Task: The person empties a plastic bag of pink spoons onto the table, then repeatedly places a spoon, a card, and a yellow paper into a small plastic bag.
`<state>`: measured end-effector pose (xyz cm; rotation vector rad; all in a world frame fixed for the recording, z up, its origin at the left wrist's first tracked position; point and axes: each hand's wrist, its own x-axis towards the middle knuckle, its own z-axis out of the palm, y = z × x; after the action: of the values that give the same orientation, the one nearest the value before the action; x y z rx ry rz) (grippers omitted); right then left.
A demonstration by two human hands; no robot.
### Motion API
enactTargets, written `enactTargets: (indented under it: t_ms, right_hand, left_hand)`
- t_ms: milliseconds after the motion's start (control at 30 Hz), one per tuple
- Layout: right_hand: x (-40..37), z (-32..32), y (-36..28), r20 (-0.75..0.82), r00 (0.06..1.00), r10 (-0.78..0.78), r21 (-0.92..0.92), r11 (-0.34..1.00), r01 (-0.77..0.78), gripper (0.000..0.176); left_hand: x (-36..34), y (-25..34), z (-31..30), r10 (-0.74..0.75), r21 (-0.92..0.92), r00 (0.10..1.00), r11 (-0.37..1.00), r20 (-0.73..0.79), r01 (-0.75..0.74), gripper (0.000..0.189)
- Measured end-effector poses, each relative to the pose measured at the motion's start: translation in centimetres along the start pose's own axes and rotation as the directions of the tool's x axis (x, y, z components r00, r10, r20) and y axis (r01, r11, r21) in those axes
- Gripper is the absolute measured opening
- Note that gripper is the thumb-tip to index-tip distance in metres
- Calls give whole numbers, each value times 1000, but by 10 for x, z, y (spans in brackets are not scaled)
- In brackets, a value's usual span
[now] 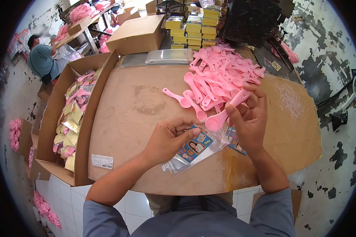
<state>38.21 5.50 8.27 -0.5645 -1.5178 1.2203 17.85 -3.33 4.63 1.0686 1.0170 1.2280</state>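
Observation:
My right hand (250, 118) pinches a pink spoon (216, 121) by its handle, the bowl pointing down and left. Between the thumb and fingers of my left hand (171, 138) is a clear bag with a blue printed card (195, 146). The spoon's bowl is at the top edge of this bag. Under my hands lie more clear bags (177, 165), and another blue card (235, 141) shows beside my right wrist. A large pile of pink spoons (221, 75) lies just beyond my right hand.
An open cardboard box (91, 114) with filled packets stands at the left. Behind are a closed box (136, 34), a stack of clear sleeves (169, 56) and yellow-edged card stacks (194, 29). A person (43, 59) sits at the far left.

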Motion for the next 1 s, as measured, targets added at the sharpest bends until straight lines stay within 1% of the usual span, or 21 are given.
enactTargets:
  t_ms: [33,133,233,333,433,500,567,633,700,733,767,833,867,933,1000]
  right_hand:
    - [1,0,-3,-13,999,40,17,999,-40,57]
    - [-3,1,8,55,998,44,-7,999,-44,56]
    - [-6,9,13,27,1000,-4,12,1000,4,57]
    - [-13,9,23,65,997,-36,3,999,36,47]
    - [-19,6,34,209,976,-62,-33,997,71,39]
    - [-10,-8,26,433,897,-92,-145,975,170,38]
    - [-3,-8,19,473,878,-76,-99,985,138,36]
    - [0,1,12,348,938,-9,103,994,-29,34]
    - [4,3,1,449,884,-128,-116,973,199,28]
    - [5,3,-4,517,842,-152,-180,943,280,25]
    - [7,2,-9,581,795,-175,-229,902,366,22]
    - [12,0,-20,719,676,-161,-246,851,464,16]
    - [15,-1,-34,717,672,-186,-288,799,528,16]
    - [21,2,-79,712,659,-241,-369,670,644,15]
    - [20,2,-97,691,698,-186,-463,627,626,12]
  left_hand:
    - [-1,1,1,13,-20,1000,1000,4,-13,30]
    - [-4,1,5,64,-5,998,998,2,-64,30]
    - [-3,1,1,-15,56,1000,998,4,15,30]
    - [-2,2,2,-27,55,1000,998,-4,27,31]
    - [-2,5,3,46,-21,999,999,4,-46,34]
    - [-1,6,-2,25,-38,999,999,26,-24,37]
    - [1,6,-9,-6,-66,998,998,64,11,40]
    - [1,6,-13,-46,-105,992,993,118,58,43]
    - [-1,9,-12,-47,-74,984,995,172,60,44]
    - [-2,10,-12,-48,-58,978,996,202,61,44]
    - [-1,7,-12,-15,-75,975,997,222,33,44]
    - [1,0,-13,49,-108,963,994,264,-21,46]
    - [-2,1,-10,136,-64,971,990,197,-126,46]
    - [-6,8,1,323,50,943,944,82,-327,47]
    - [-7,11,-3,418,162,890,880,182,-446,47]
